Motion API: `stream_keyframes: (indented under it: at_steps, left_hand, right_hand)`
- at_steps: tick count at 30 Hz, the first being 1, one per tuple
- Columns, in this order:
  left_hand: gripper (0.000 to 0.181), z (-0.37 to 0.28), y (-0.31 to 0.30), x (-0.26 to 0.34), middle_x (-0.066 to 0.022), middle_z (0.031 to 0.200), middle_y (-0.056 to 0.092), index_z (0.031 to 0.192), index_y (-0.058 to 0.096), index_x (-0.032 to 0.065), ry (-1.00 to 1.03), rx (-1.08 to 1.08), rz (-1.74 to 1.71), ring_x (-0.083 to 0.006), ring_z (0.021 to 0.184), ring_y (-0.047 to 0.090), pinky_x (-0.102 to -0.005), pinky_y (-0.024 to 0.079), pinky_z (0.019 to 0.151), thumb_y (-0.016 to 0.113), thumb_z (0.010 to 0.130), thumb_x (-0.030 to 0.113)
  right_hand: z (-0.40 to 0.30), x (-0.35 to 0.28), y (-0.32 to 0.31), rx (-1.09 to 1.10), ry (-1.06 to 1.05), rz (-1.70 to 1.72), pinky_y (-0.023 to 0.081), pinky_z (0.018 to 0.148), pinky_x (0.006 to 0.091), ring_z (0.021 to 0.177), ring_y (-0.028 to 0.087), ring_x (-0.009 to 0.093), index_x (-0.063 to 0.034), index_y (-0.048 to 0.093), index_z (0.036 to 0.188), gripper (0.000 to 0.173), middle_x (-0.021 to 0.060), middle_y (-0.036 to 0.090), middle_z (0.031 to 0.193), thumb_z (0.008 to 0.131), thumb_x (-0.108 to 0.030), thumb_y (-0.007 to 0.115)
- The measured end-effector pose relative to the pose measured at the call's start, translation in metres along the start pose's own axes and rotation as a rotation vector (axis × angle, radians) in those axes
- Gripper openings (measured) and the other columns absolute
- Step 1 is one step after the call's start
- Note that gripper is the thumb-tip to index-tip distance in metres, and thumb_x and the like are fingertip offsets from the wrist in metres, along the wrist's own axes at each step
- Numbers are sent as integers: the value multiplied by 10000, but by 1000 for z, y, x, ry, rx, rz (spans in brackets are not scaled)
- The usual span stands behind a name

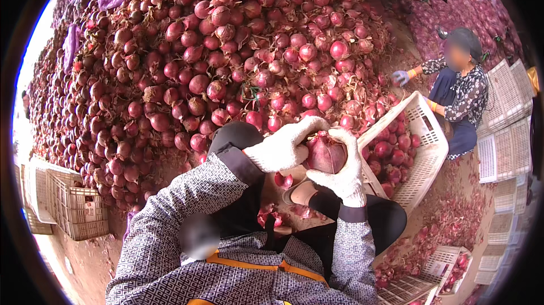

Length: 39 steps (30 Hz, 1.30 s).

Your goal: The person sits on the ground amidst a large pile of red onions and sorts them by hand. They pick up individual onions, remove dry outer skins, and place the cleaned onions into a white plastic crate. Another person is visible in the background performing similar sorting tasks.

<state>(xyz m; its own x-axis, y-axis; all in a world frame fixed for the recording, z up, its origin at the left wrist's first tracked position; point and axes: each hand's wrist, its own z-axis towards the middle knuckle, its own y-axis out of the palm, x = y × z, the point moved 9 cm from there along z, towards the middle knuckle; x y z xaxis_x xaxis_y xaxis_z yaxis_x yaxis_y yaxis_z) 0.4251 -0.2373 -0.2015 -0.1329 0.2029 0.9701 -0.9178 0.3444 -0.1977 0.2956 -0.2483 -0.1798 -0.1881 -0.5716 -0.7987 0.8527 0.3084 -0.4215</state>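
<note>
Before my lap, a large red onion (pixel 326 154) is held between my two hands, both in white knit gloves. My right hand (pixel 349 169) cups it from the right and below, with fingers around its far side. From the left, my left hand (pixel 280 147) bends its fingers and thumb against the onion near its neck. Loose papery skin stands up at the neck. Beside my right hand, a white plastic crate (pixel 425 169) stands tilted and holds several red onions (pixel 393 148).
A big heap of red onions (pixel 199 84) rises in front. At the right, a co-worker (pixel 459 88) in gloves crouches by the heap. Stacked crates (pixel 505 152) line the right edge; more crates (pixel 76 207) stand at left. Onion skins (pixel 450 207) litter the floor.
</note>
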Motion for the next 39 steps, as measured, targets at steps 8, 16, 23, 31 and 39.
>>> stream_keyframes:
  at_steps: [8,16,23,31,39]
  left_hand:
    - [239,-7,-10,43,-128,1109,573,1130,581,43,351,193,402,-268,1052,560,-385,462,930,651,925,146]
    - [191,-9,-16,45,-110,969,545,1010,585,53,384,69,140,-305,946,541,-412,453,864,642,948,224]
    - [247,-43,57,29,-141,933,552,971,540,31,476,-432,111,-309,909,589,-400,483,781,597,981,271]
    - [253,-48,61,-14,-83,1035,604,1079,610,73,-246,-191,374,-317,927,633,-385,537,824,699,868,182]
    - [566,-4,6,35,-157,1261,558,1371,449,14,-33,-25,9,-198,1174,547,-333,471,976,689,927,271]
  right_hand:
    - [-9,36,-10,201,203,321,360,1109,393,1249,486,235,-38,459,1339,975,74,519,1302,522,-234,954]
    - [-15,48,-5,258,273,487,335,1123,367,1287,443,217,-62,426,1387,941,64,473,1338,604,-245,915]
    - [-26,103,-6,603,505,977,529,905,404,1125,551,211,-119,420,1375,623,65,504,1274,848,-180,748]
    - [-35,96,-13,400,492,1055,501,985,369,1163,567,217,-124,428,1375,673,69,549,1299,774,-102,731]
    - [-11,15,-10,-10,83,278,399,1070,429,1230,530,270,-46,508,1254,792,139,542,1305,577,-172,899]
